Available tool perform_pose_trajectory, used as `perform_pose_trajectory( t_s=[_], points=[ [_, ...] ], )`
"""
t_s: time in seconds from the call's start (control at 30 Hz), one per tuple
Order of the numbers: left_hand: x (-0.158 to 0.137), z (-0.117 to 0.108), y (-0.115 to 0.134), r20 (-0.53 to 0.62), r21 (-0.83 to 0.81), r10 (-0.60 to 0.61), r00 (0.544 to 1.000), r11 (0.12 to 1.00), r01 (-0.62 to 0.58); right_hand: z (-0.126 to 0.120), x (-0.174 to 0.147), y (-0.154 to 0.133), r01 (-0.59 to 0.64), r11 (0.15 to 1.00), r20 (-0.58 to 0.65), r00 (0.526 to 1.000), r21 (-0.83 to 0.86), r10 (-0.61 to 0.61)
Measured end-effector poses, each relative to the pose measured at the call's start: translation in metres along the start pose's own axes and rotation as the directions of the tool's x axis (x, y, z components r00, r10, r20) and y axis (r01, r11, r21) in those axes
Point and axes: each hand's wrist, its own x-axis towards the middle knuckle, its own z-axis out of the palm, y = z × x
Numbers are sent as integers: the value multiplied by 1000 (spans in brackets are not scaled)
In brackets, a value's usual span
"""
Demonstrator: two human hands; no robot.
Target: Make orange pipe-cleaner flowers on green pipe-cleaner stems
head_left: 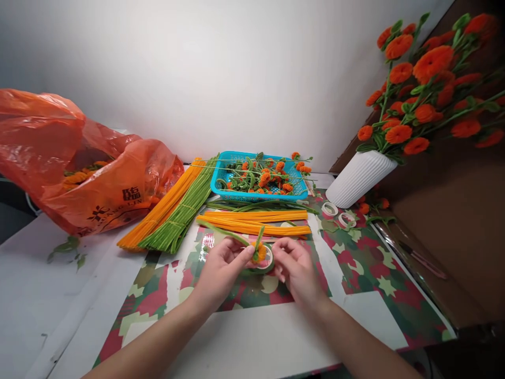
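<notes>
Near edge: a white strip of the table [256, 337] lay bare between the two forearms; behind it spread a camouflage-patterned covering [389, 273] with stars
Left hand: the left hand [223, 266] pinched the small orange-yellow flower between thumb and fingers
Flower in work: the orange-yellow flower [259, 253] sat above the table's middle, between both hands; a short green piece [260, 237] stood up from it; a longer green strip [224, 229] slanted from the left hand toward the upper left
Right hand: the right hand [296, 266] was just beside the flower, fingers bent and thumb near the forefinger; whether anything was between them, I could not tell
Tape: a green tape roll [270, 265] showed behind the flower, partly covered
Loose strips: orange strips [256, 229] lay crosswise beyond the hands; dark green ones [252, 206] lay behind them
Bundles: an orange bundle [158, 218] and a green bundle [179, 216] lay slanted, side by side, to the left
Bag: a red plastic bag [114, 192] stood farther left; orange-yellow pieces [79, 177] showed inside
Basket: a blue basket [258, 197] held small orange flowers and green stems
Right side: two white tape rolls [330, 210] lay near a tilted white ribbed vase [361, 179], full of red-orange flowers [434, 64]
Back: a pale wall [221, 79]
</notes>
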Motion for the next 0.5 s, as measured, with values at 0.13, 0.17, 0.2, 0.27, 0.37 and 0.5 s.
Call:
perform_pose_trajectory(
  t_s=[0.13,0.17,0.2,0.27,0.37,0.5],
  points=[
    [-1,-4,1,194,-97,-141,971,982,162,-5,1,-7,207,959,40,978,-194,-203],
    [-1,-5,0,247,-97,-169,954,975,198,-4,1,-8,206,952,110,977,-226,-185],
    [-2,-5,-1,291,-92,-195,937,969,231,-3,1,-8,198,948,185,970,-248,-155],
    [-2,-5,-3,336,-69,-228,914,962,266,0,0,-7,198,947,303,946,-252,-117],
    [-1,-5,-4,297,-16,-240,924,966,257,2,0,-3,257,946,303,934,-200,-189],
    [-3,-5,-1,220,36,-80,972,997,73,1,1,0,355,908,162,932,-222,-325]
  ],
)
